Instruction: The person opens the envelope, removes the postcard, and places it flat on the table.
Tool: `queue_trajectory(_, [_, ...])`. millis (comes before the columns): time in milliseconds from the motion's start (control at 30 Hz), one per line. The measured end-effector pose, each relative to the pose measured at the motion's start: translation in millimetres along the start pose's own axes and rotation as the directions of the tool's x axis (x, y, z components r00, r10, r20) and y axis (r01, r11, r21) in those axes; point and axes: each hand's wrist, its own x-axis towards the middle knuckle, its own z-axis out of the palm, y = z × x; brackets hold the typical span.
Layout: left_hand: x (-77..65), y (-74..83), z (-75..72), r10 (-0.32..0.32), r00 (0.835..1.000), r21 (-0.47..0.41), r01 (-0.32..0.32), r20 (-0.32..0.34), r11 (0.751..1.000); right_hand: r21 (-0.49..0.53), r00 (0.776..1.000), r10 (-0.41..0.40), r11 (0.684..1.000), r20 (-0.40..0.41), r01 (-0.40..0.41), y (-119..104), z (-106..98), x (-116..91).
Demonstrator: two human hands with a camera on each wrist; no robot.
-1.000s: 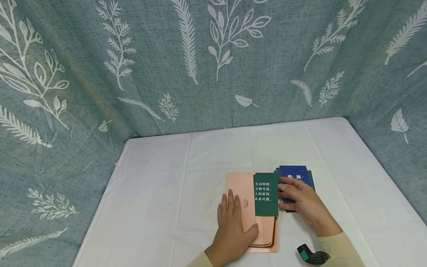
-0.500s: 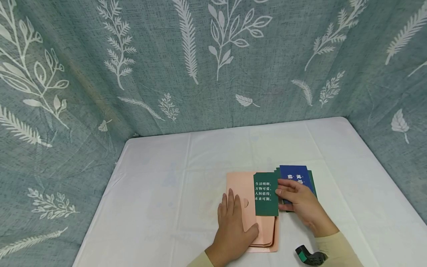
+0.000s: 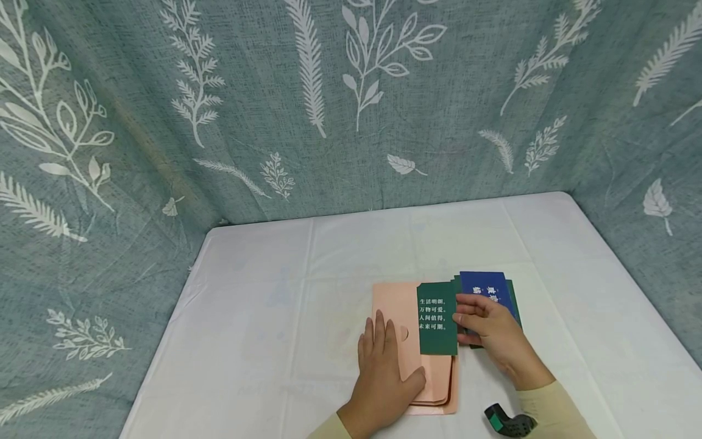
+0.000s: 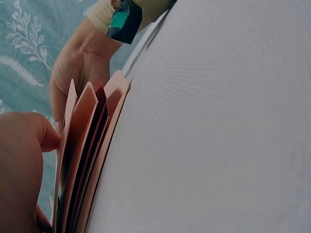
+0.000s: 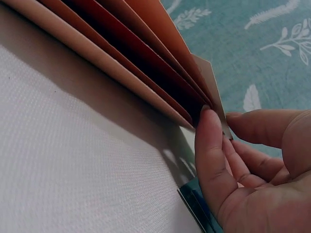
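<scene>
A pink layered folder (image 3: 433, 378) lies on the white table, several leaves fanned apart at its lower right edge. My left hand (image 3: 381, 378) rests on its cover with the fingers stretched out and the thumb angled to the right. On the folder's right part is a dark green card (image 3: 437, 338) with white printed characters. My right hand (image 3: 496, 335) pinches that card's right edge between thumb and fingers. In the right wrist view, the thumb and fingertips meet at the edge, beside the folder's open leaves (image 5: 121, 43). Under the right hand, a blue card (image 3: 479, 282) overlaps green ones.
The white-covered table (image 3: 263, 317) extends around the folder to the left and back. A blue-green leaf-patterned curtain (image 3: 329, 171) hangs behind it and along both sides. A black and green wrist device (image 3: 510, 422) sits at the right sleeve.
My right hand has shifted slightly left, its thumb coming onto the green card's right edge. More of the blue card now shows. The left hand has stayed in place.
</scene>
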Motion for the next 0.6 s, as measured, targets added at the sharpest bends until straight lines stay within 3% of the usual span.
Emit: queue_trajectory(600, [-0.6,-2.0,0.7,0.003,1.0,0.001,-0.003,-0.005,1.0,0.028,1.0,-0.003,1.0,-0.011,0.003,-0.5,1.5,-0.1])
